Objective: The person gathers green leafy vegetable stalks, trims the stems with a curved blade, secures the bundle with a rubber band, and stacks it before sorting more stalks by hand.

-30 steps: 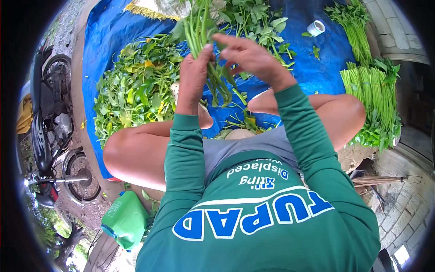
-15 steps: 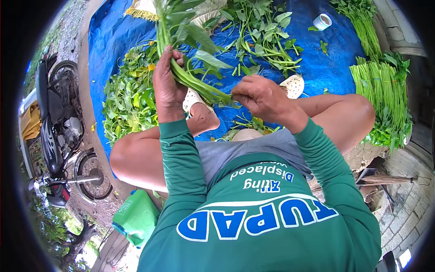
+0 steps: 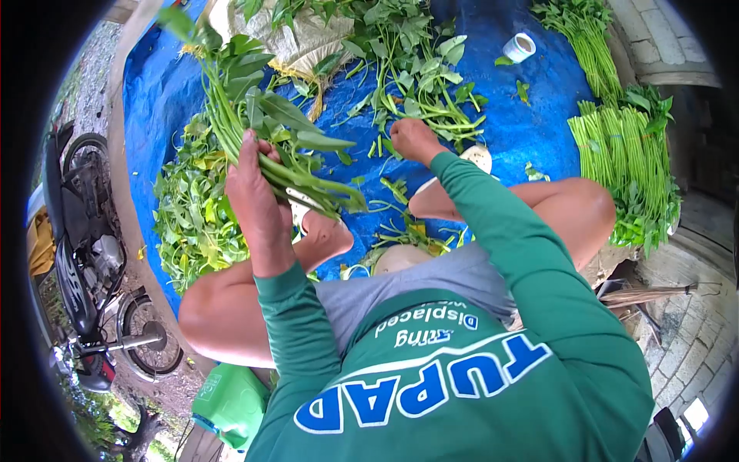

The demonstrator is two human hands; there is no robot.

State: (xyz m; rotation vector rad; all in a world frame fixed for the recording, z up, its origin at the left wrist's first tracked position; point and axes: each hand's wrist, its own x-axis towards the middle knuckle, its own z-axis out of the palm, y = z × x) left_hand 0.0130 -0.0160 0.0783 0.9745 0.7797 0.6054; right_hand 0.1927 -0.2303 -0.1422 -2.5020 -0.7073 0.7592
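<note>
My left hand is wrapped round a bunch of leafy water spinach stalks. Its leaves spread toward the upper left, and the stem ends stick out to the right of the hand. Over the blue tarp, my right hand has its fingers curled in at the lower edge of a heap of loose water spinach. Whatever those fingers grip, if anything, is hidden by the hand. Trimmed leaves and bits of stem lie between my legs.
Picked leaves are heaped on the left. Tied bundles of stalks stand along the right edge. A white cup lies tipped at the back, and a woven sack sits behind. A green container and a motorcycle are at left.
My right hand has left the stem ends of the bunch and moved forward to the loose heap. My left hand, still round the bunch, has shifted left and slightly down.
</note>
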